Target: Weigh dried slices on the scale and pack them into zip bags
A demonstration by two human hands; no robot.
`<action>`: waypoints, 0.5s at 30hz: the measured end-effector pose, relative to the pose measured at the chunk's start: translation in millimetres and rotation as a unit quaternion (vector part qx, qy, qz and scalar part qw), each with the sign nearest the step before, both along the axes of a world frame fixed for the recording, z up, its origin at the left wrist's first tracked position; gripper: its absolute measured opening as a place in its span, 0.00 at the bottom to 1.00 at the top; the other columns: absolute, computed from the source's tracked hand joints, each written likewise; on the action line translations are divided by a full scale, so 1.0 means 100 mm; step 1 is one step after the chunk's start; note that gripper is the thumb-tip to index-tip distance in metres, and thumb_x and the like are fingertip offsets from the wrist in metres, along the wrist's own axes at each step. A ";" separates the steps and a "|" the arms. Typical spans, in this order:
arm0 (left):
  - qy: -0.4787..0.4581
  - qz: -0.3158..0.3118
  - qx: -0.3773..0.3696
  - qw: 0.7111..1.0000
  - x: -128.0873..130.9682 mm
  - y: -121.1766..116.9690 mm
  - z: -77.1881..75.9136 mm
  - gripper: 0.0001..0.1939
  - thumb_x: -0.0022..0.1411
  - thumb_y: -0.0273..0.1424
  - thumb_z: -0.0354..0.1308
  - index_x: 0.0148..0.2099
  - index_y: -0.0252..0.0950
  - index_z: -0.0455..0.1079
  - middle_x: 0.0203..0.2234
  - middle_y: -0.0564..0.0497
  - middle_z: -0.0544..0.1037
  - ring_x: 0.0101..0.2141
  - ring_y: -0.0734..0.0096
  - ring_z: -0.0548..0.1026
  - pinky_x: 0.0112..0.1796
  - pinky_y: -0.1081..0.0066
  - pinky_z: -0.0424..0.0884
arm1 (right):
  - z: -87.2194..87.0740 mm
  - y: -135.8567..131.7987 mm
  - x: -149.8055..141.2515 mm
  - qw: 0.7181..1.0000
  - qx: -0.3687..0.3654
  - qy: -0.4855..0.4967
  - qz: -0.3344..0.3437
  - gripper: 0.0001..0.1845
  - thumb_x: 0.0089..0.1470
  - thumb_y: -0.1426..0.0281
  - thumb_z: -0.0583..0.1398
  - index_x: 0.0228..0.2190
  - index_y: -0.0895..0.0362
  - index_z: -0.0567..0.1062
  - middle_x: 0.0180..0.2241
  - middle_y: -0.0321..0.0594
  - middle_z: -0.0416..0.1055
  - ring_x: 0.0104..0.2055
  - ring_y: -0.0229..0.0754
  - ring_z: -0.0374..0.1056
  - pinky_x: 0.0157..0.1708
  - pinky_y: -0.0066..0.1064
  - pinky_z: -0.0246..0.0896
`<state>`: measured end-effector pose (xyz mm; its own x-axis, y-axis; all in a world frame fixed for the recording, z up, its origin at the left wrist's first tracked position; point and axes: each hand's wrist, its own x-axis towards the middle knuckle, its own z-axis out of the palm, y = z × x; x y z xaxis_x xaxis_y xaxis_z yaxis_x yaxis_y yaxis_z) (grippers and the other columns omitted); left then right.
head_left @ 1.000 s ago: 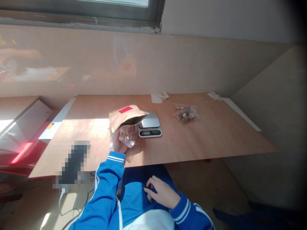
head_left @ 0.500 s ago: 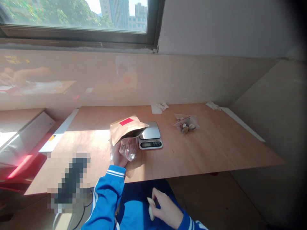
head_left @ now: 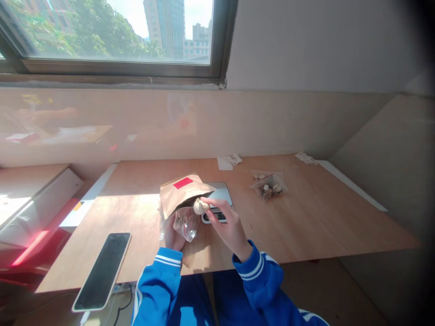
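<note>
My left hand [head_left: 174, 235] is closed on a brown paper bag [head_left: 181, 194] with a red label, its mouth gaping to the right. Below that mouth hangs a clear zip bag [head_left: 186, 223], which the same hand appears to hold; part of the fingers is hidden behind it. Between the thumb and fingers of my right hand [head_left: 226, 222] is a small cream-coloured rounded piece [head_left: 200, 207], pinched right at the paper bag's opening. Its exact kind I cannot make out. Behind both hands sits a kitchen scale [head_left: 222, 194], partly covered by my right hand.
Farther right lies a clear zip bag [head_left: 270, 185] with several brown and pale pieces. A phone [head_left: 103, 271] with a cable rests at the table's left front corner. Crumpled white paper [head_left: 233, 160] lies by the wall, and another crumple [head_left: 306, 158] farther right.
My right hand has risen from over my lap to the paper bag's mouth, carrying the cream-coloured piece. My left hand keeps its hold on the bags. The view has tilted up slightly.
</note>
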<state>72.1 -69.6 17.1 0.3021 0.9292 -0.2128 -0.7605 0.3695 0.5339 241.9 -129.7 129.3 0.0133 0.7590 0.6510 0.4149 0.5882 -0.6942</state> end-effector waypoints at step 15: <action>-0.072 -0.003 0.042 0.997 0.06 -0.04 0.25 0.21 0.65 0.37 0.49 0.58 0.39 0.66 0.55 0.45 0.72 0.57 0.57 0.66 0.56 0.59 0.65 | -0.04 0.46 -0.15 0.965 -0.026 -0.245 -0.085 0.15 0.60 0.69 0.54 0.48 0.50 0.72 0.61 0.44 0.53 0.60 0.51 0.53 0.57 0.45 0.51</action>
